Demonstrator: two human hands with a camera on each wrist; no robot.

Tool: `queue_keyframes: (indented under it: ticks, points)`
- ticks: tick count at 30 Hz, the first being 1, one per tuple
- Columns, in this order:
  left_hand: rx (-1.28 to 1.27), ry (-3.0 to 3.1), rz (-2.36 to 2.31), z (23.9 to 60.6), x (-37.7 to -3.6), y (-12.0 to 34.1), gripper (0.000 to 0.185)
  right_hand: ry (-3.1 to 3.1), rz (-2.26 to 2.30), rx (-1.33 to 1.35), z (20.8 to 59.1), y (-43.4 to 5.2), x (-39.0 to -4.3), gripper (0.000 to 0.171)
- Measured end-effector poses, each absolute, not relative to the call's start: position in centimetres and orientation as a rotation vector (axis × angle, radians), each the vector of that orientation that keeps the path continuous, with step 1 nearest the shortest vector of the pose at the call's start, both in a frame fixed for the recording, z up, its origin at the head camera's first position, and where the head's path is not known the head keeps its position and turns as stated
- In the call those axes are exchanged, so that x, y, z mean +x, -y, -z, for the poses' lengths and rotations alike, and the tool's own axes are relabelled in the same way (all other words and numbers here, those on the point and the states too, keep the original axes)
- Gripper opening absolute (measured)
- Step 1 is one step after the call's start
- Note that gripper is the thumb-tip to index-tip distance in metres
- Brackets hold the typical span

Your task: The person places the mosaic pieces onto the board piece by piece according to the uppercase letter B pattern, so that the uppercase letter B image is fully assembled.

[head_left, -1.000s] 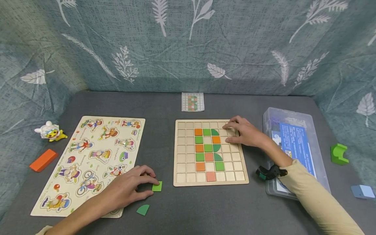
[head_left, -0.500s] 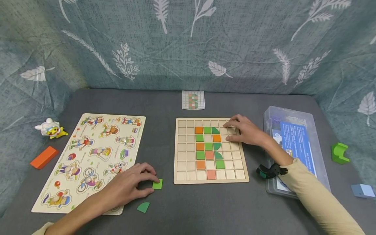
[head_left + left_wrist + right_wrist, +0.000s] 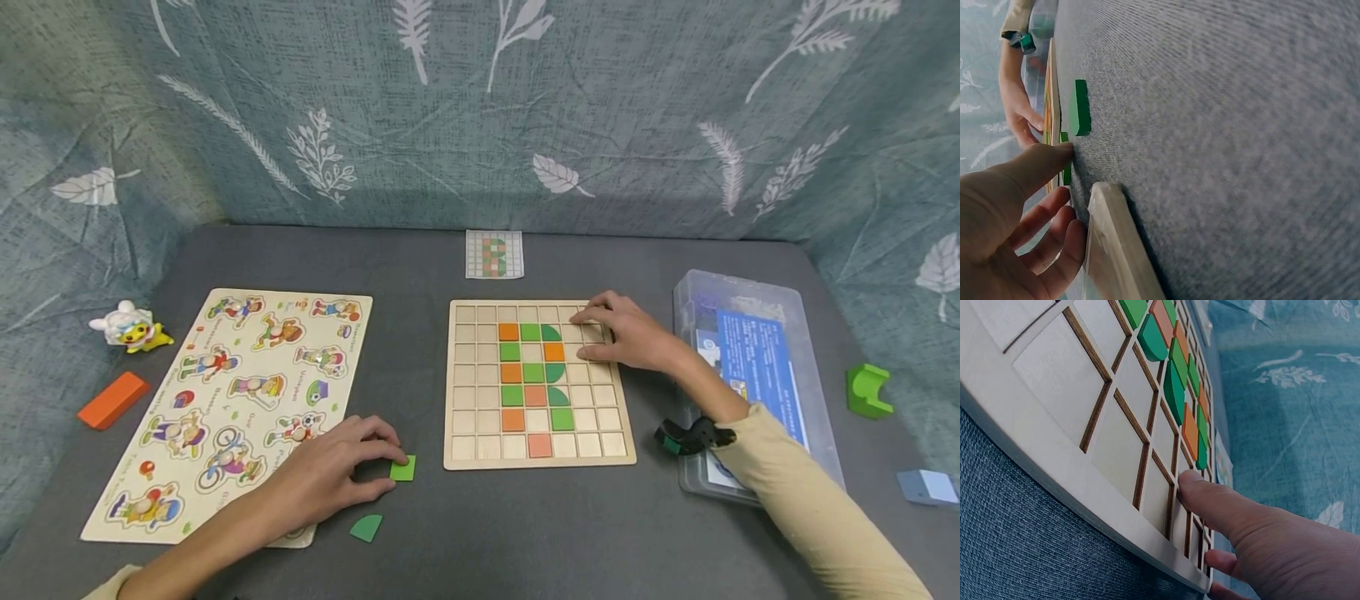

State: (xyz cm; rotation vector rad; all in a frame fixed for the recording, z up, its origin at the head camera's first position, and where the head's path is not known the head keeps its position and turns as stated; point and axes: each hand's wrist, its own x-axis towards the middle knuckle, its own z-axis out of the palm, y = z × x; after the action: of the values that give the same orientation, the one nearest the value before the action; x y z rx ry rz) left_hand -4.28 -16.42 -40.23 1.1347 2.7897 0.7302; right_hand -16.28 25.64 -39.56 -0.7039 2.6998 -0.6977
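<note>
A light green square tile [image 3: 402,469] lies flat on the grey table. My left hand [image 3: 333,465] touches it, a fingertip at its upper edge and the thumb by its left side; in the left wrist view the thumb partly covers the tile. Nearer the front is a dark green quarter-circle tile [image 3: 366,527]. My right hand [image 3: 630,333] rests on the right side of the wooden grid board [image 3: 465,463], fingers spread and holding nothing. Orange, green and pink tiles, such as this pink one [image 3: 539,446], fill several cells in the board's middle columns.
Behind the board lies a small pattern card [image 3: 494,254]. A picture peg puzzle [image 3: 225,400] sits under the left forearm, with an orange block [image 3: 113,401] and a toy figure [image 3: 131,327] beyond. The right forearm crosses a clear plastic box [image 3: 757,375]; green [image 3: 868,390] and blue [image 3: 927,487] blocks stand farther right.
The head view has shifted slightly, so the table appears a little higher. Both hands and the tiles keep their places.
</note>
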Motion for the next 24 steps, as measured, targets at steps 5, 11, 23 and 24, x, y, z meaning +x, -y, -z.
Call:
queue_keyframes:
  ticks: [5,11,23,24]
  points:
    - [1.141,-2.796,-0.737,40.26,-4.19,16.43,0.021,-2.702,0.695,-0.695,39.55,-25.63,-16.26,0.045]
    - [1.138,-2.791,-0.738,40.2,-4.18,16.38,0.021,-2.702,0.694,-0.69,39.54,-25.65,-16.22,0.045]
    - [1.122,-2.792,-0.717,40.07,-4.09,16.27,0.02,-2.707,0.703,-0.707,39.69,-25.71,-16.29,0.045]
    - [1.123,-2.795,-0.714,40.07,-4.09,16.25,0.02,-2.708,0.703,-0.708,39.68,-25.7,-16.29,0.045]
